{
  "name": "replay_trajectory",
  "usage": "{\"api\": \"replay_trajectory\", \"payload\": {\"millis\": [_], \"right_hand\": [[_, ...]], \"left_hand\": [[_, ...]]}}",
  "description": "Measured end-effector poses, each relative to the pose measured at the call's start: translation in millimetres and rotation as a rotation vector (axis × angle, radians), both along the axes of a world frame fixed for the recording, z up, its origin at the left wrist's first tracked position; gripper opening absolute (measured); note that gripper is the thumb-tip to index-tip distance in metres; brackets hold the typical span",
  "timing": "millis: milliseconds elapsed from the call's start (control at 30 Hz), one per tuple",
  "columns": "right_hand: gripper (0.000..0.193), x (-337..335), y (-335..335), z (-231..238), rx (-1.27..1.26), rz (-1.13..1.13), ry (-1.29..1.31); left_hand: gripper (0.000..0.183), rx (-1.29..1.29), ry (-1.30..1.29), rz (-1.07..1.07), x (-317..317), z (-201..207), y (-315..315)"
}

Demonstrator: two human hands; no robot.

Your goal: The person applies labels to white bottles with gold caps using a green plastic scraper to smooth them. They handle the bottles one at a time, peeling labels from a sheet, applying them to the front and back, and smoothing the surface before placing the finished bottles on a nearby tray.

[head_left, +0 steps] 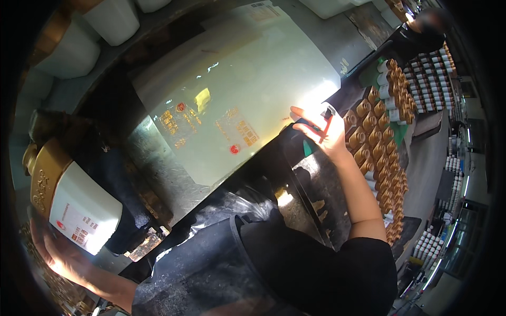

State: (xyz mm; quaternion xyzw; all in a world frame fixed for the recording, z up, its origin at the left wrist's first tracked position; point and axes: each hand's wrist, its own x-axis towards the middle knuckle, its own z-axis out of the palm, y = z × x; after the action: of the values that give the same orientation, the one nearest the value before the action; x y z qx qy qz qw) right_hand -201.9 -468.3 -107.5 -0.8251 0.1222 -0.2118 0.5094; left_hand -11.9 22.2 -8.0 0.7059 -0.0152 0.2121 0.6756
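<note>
At the lower left, a white bottle [87,195] with a gold shoulder and neck leans at a tilt beside a dark stand. It carries a printed label with a red emblem. My left hand [50,247] is wrapped against its outer side, with some fingertips hidden. Over the near right edge of a glossy pale sheet [258,79], my right hand [329,129] stretches its thumb and index finger apart. Its other fingers curl round something small and dark, blurred by glare. Two translucent decals with gold print and red emblems, the left decal [179,124] and the right decal [237,131], lie on the sheet.
Rows of gold-topped bottles [371,126] stand to the right, with more white bottles [429,79] beyond. Large white containers [113,21] line the far left. A rusty metal block [147,245] sits near the tilted bottle. Another person [416,39] is at the far right.
</note>
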Motion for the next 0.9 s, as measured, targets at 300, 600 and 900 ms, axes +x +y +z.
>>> {"api": "replay_trajectory", "payload": {"millis": [300,600,900], "right_hand": [[0.01,-5.5,-0.3,11.2,-0.447,-0.001,0.252],[0.022,90.3,99.1,110.1,0.264,0.117,0.447],[0.056,191.0,234.2,191.6,-0.991,0.561,-0.343]], "left_hand": [[0.039,-0.138,-0.024,0.035,-8.6,-3.7,-4.1],[0.042,0.935,-0.365,-0.362,0.9,37.9,-29.4],[0.027,0.615,-0.151,-0.203,38.7,40.0,11.0]]}}
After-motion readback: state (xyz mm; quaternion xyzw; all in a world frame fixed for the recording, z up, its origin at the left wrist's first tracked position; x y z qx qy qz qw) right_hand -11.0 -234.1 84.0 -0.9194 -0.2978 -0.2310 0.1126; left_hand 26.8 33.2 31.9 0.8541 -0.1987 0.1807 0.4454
